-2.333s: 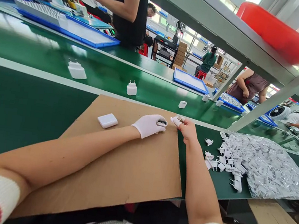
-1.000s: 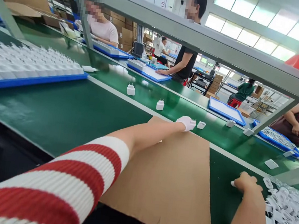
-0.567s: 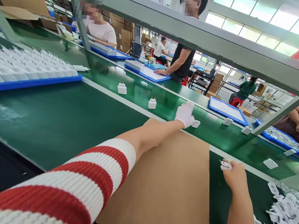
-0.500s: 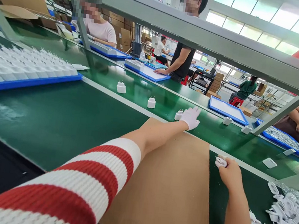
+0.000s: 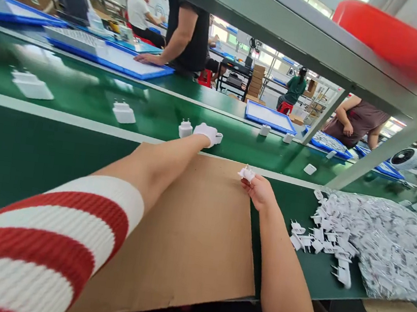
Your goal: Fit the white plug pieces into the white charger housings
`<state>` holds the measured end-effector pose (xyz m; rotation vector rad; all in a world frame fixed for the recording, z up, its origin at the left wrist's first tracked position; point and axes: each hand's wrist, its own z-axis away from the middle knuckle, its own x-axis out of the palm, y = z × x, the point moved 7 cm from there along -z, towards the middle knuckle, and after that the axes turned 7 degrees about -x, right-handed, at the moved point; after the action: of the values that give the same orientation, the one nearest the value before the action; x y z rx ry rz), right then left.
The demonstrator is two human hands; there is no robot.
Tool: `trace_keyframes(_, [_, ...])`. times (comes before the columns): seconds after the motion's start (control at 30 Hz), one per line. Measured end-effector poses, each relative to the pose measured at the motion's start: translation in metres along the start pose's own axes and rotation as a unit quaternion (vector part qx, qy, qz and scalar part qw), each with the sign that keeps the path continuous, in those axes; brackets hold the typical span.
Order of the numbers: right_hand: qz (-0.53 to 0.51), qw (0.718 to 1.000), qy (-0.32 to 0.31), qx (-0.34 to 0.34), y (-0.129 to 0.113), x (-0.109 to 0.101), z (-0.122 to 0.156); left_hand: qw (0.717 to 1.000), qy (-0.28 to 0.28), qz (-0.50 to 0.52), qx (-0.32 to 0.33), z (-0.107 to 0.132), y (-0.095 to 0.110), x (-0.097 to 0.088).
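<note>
My left hand [image 5: 206,133], in a white glove, reaches onto the green belt and is closed around a white charger block [image 5: 218,138]. Just left of the glove stands a white charger [image 5: 185,129] with two pins up. My bare right hand [image 5: 258,189] pinches white plug pieces [image 5: 246,174] with small pins above the cardboard sheet's far right corner. How many it holds is unclear. More plug pieces [image 5: 332,226] lie loose in a pile to the right, beside a clear plastic bag [image 5: 400,242] full of them.
The cardboard sheet [image 5: 190,235] lies before me. Pinned chargers [image 5: 124,112] sit along the belt [image 5: 161,104] at left, further blocks [image 5: 310,169] at right. A grey shelf beam [image 5: 271,28] with a red bin [image 5: 392,42] crosses overhead. People work beyond, by blue trays [image 5: 269,116].
My view has swung right, bringing the bag into sight. My left hand, spread before, has closed on a charger block. The right hand has come nearer the left, its plug pieces now pins up.
</note>
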<state>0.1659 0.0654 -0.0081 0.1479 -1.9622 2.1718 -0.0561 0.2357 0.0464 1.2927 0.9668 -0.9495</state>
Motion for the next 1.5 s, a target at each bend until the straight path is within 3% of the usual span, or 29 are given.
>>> trace_keyframes(0.1, [-0.035, 0.999, -0.012, 0.022, 0.002, 0.006, 0.002, 0.999, 0.012, -0.032, 0.007, 0.007, 0.002, -0.002])
trace_keyframes(0.17, [-0.021, 1.0, -0.007, 0.009, 0.002, 0.005, 0.002, 0.999, 0.007, -0.034, 0.037, 0.027, 0.01, 0.0])
trace_keyframes(0.37, [0.088, 0.985, 0.031, -0.142, -0.017, 0.003, 0.003, 0.986, -0.098, 0.025, 0.135, 0.131, 0.019, 0.029])
trace_keyframes(0.5, [0.138, 0.975, -0.015, -0.171, -0.018, 0.02, 0.009, 0.981, -0.101, 0.11, 0.128, 0.174, 0.009, 0.044])
trace_keyframes(0.67, [0.222, 0.955, -0.059, -0.189, -0.013, 0.039, 0.021, 0.965, -0.065, 0.249, 0.049, 0.177, -0.003, 0.06])
trace_keyframes(0.83, [0.242, 0.944, -0.043, -0.219, -0.017, 0.043, 0.028, 0.961, -0.063, 0.268, 0.032, 0.178, -0.004, 0.067])
trace_keyframes(1.03, [0.181, 0.979, 0.003, -0.096, -0.007, 0.037, 0.03, 0.971, -0.052, 0.234, -0.019, 0.183, -0.009, 0.064])
trace_keyframes(1.17, [0.111, 0.992, 0.0, -0.062, -0.001, 0.039, 0.03, 0.961, -0.044, 0.269, 0.037, 0.184, -0.008, 0.064])
trace_keyframes(1.27, [0.068, 0.997, -0.016, -0.031, 0.004, 0.041, 0.028, 0.949, -0.094, 0.277, 0.117, 0.185, -0.002, 0.066])
trace_keyframes(1.33, [0.057, 0.998, -0.032, -0.007, 0.006, 0.043, 0.026, 0.937, -0.144, 0.289, 0.135, 0.187, 0.001, 0.068])
trace_keyframes(1.4, [0.069, 0.997, -0.044, -0.009, 0.005, 0.043, 0.026, 0.927, -0.181, 0.313, 0.103, 0.187, 0.001, 0.069])
trace_keyframes(1.5, [0.159, 0.981, -0.019, -0.11, -0.011, 0.038, 0.027, 0.922, -0.181, 0.34, 0.045, 0.187, 0.0, 0.071])
